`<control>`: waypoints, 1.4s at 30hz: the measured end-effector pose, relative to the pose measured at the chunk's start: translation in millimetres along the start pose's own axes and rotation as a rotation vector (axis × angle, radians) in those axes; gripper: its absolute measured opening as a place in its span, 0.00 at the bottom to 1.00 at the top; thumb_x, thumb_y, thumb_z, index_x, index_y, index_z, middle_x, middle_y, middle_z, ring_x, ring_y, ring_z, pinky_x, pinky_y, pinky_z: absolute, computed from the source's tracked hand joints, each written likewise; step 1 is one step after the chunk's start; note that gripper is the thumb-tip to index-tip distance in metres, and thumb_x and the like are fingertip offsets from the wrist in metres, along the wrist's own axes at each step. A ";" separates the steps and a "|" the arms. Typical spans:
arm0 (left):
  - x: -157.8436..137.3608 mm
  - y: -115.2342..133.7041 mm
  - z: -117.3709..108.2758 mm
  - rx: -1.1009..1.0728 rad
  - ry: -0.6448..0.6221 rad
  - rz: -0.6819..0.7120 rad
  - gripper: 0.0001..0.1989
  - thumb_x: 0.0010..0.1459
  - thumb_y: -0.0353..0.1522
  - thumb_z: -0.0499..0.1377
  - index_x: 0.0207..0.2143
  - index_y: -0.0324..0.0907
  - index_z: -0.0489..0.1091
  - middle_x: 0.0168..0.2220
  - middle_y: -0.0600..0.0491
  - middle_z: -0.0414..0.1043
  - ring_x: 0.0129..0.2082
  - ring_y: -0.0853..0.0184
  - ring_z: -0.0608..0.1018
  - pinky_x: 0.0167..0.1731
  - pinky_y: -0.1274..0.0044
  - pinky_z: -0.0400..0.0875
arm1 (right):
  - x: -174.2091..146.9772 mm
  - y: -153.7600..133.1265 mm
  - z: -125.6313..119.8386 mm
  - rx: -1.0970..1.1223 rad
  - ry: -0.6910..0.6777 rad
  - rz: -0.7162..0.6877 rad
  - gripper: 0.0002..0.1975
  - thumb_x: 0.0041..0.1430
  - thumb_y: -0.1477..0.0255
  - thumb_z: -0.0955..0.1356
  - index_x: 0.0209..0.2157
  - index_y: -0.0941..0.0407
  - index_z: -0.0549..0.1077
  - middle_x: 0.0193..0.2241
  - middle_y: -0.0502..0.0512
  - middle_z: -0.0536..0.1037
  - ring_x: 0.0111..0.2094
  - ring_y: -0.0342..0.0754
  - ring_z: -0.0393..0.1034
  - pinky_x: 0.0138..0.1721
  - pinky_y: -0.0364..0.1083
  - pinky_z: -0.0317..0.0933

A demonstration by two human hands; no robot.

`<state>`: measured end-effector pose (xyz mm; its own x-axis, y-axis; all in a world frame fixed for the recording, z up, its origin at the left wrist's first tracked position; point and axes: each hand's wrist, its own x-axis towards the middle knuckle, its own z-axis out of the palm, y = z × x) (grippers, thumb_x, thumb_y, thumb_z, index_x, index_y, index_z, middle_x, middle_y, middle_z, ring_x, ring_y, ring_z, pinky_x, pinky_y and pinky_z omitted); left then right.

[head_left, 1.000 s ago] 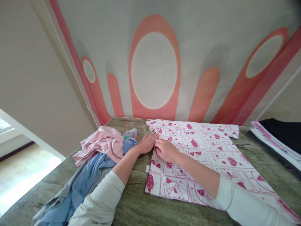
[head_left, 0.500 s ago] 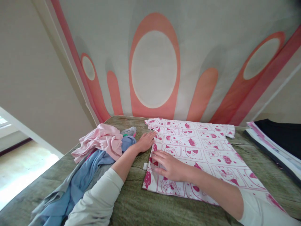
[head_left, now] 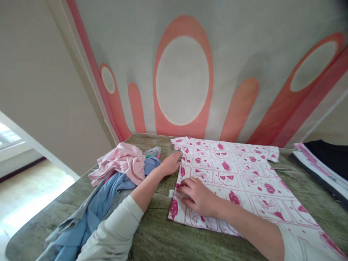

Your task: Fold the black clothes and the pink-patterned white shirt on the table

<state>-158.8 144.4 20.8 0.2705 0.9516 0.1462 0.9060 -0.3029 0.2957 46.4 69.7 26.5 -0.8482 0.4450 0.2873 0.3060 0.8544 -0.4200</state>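
Note:
A white short-sleeved T-shirt (head_left: pixel 231 181) with pink cartoon prints lies spread flat, its sleeves toward the wall. My left hand (head_left: pixel 171 164) rests at the shirt's left side edge below the sleeve, fingers bent and fingertips touching the cloth. Closer to me, my right hand (head_left: pixel 201 197) is on the lower left part of the shirt. Its fingers curve down to the cloth near the side edge, with a gap between them and the thumb. A small white label (head_left: pixel 171 193) sticks out from that edge beside the right fingertips.
Rumpled clothes lie on the left of the wood-grain table (head_left: pixel 152 224): a pink garment (head_left: pixel 122 161) over a blue one (head_left: pixel 100 203). At the right edge is a stack of folded clothes with a black one (head_left: pixel 330 156) on top. A patterned wall covering (head_left: pixel 217 65) stands behind the table.
My right fingers have bent down toward the shirt's edge from a flatter pose. The left fingers have curled slightly at the edge. The view has shifted a little to the left.

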 end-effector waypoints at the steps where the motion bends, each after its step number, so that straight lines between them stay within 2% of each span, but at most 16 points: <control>1: -1.7 2.5 -3.9 -0.031 0.018 -0.066 0.20 0.55 0.26 0.52 0.52 0.36 0.63 0.53 0.43 0.65 0.54 0.62 0.66 0.53 0.71 0.59 | 0.0 0.7 0.7 0.009 -0.003 -0.004 0.14 0.57 0.68 0.65 0.45 0.55 0.70 0.40 0.57 0.70 0.43 0.51 0.61 0.46 0.50 0.56; 3: -6.7 7.6 -9.9 -0.108 -0.024 -0.228 0.14 0.53 0.26 0.53 0.42 0.36 0.70 0.40 0.45 0.74 0.42 0.62 0.75 0.45 0.72 0.68 | 0.1 3.0 1.5 0.023 0.007 0.006 0.13 0.58 0.69 0.64 0.45 0.55 0.70 0.41 0.57 0.70 0.44 0.50 0.61 0.46 0.49 0.56; 5: -12.9 12.0 -12.7 -0.255 -0.179 -0.371 0.09 0.53 0.28 0.53 0.34 0.36 0.72 0.27 0.49 0.75 0.29 0.65 0.78 0.33 0.75 0.72 | 0.1 6.7 1.9 0.002 0.036 0.045 0.14 0.58 0.70 0.64 0.47 0.56 0.69 0.44 0.58 0.70 0.46 0.50 0.60 0.47 0.50 0.55; 7: -18.3 15.3 -13.0 -0.447 -0.328 -0.480 0.08 0.53 0.29 0.54 0.27 0.36 0.71 0.21 0.52 0.73 0.23 0.68 0.77 0.26 0.78 0.72 | -0.4 11.1 2.4 -0.048 0.053 0.091 0.17 0.58 0.70 0.64 0.50 0.56 0.66 0.49 0.59 0.68 0.50 0.52 0.58 0.50 0.52 0.53; 9: -21.4 16.8 -12.8 -0.583 -0.377 -0.544 0.07 0.51 0.29 0.56 0.24 0.35 0.71 0.20 0.53 0.73 0.23 0.69 0.76 0.23 0.80 0.71 | -1.2 14.4 3.3 -0.088 0.046 0.114 0.19 0.59 0.69 0.63 0.52 0.56 0.64 0.52 0.59 0.66 0.52 0.53 0.55 0.52 0.53 0.50; 13: -21.2 14.9 -13.1 -0.635 -0.383 -0.543 0.07 0.47 0.32 0.59 0.22 0.35 0.72 0.20 0.53 0.72 0.21 0.71 0.75 0.18 0.84 0.65 | -2.0 15.3 4.9 -0.105 0.048 0.132 0.20 0.60 0.66 0.61 0.52 0.57 0.64 0.52 0.58 0.66 0.52 0.53 0.56 0.52 0.52 0.50; 18: -18.6 13.1 -10.2 -0.555 -0.360 -0.509 0.08 0.44 0.33 0.59 0.18 0.36 0.70 0.16 0.54 0.69 0.18 0.72 0.72 0.14 0.85 0.58 | -0.5 13.4 0.5 -0.161 0.042 0.143 0.19 0.60 0.65 0.62 0.51 0.58 0.65 0.49 0.60 0.68 0.49 0.53 0.58 0.51 0.52 0.51; 24: -20.2 15.6 -9.0 -0.478 -0.356 -0.512 0.07 0.43 0.31 0.57 0.18 0.36 0.69 0.16 0.54 0.69 0.18 0.71 0.72 0.14 0.84 0.58 | -4.2 22.6 -21.6 -0.295 -0.059 0.203 0.08 0.57 0.69 0.63 0.35 0.57 0.71 0.36 0.58 0.71 0.41 0.53 0.63 0.41 0.50 0.56; 27: -21.8 20.1 -12.5 -0.363 -0.310 -0.417 0.06 0.44 0.31 0.56 0.21 0.37 0.70 0.18 0.54 0.70 0.20 0.69 0.73 0.18 0.82 0.61 | -4.5 31.4 -27.3 -0.278 -0.043 0.233 0.09 0.59 0.70 0.62 0.35 0.57 0.71 0.35 0.58 0.72 0.39 0.51 0.65 0.41 0.50 0.57; 29: -22.5 26.1 -14.9 -0.232 -0.170 -0.285 0.05 0.45 0.31 0.57 0.26 0.38 0.71 0.22 0.54 0.71 0.24 0.68 0.74 0.24 0.80 0.64 | -2.8 36.3 -25.9 -0.251 0.007 0.215 0.12 0.59 0.70 0.62 0.42 0.58 0.70 0.42 0.59 0.71 0.45 0.52 0.63 0.45 0.51 0.56; 32: -23.6 35.4 -16.3 -0.069 0.031 -0.064 0.07 0.46 0.29 0.57 0.30 0.39 0.70 0.31 0.52 0.72 0.34 0.65 0.73 0.36 0.77 0.66 | 0.7 38.9 -20.0 -0.213 0.043 0.152 0.19 0.61 0.69 0.61 0.53 0.58 0.62 0.54 0.60 0.64 0.54 0.53 0.54 0.51 0.52 0.50; 35: -24.0 36.0 -15.4 -0.067 0.000 0.077 0.05 0.48 0.29 0.58 0.30 0.40 0.69 0.33 0.51 0.69 0.38 0.64 0.71 0.40 0.76 0.64 | 1.8 35.7 -16.8 -0.192 0.001 0.136 0.19 0.62 0.66 0.60 0.52 0.56 0.64 0.51 0.59 0.66 0.53 0.52 0.56 0.51 0.53 0.50; 38: -22.1 25.7 -15.8 -0.172 -0.070 0.112 0.07 0.50 0.34 0.58 0.31 0.40 0.68 0.33 0.53 0.67 0.34 0.66 0.70 0.37 0.77 0.64 | -1.7 32.8 -19.6 -0.231 -0.024 0.181 0.17 0.62 0.62 0.59 0.47 0.56 0.67 0.46 0.59 0.70 0.48 0.53 0.60 0.48 0.54 0.52; 40: -19.7 17.1 -18.0 -0.235 -0.111 0.150 0.10 0.50 0.37 0.59 0.32 0.40 0.68 0.33 0.53 0.67 0.34 0.67 0.70 0.36 0.78 0.64 | -6.7 34.6 -24.4 -0.283 -0.022 0.262 0.17 0.61 0.60 0.59 0.45 0.55 0.68 0.46 0.60 0.69 0.49 0.56 0.59 0.47 0.57 0.53; 42: -17.5 10.4 -20.9 -0.276 -0.162 0.199 0.12 0.51 0.40 0.59 0.33 0.40 0.68 0.34 0.54 0.66 0.34 0.68 0.69 0.36 0.78 0.63 | -13.0 39.4 -30.5 -0.332 -0.018 0.411 0.20 0.60 0.58 0.59 0.46 0.55 0.68 0.48 0.62 0.68 0.50 0.60 0.58 0.45 0.60 0.54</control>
<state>-160.9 123.5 41.1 0.5002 0.8620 0.0819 0.7144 -0.4643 0.5235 82.6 105.8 32.4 -0.6357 0.7592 0.1399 0.7330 0.6504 -0.1992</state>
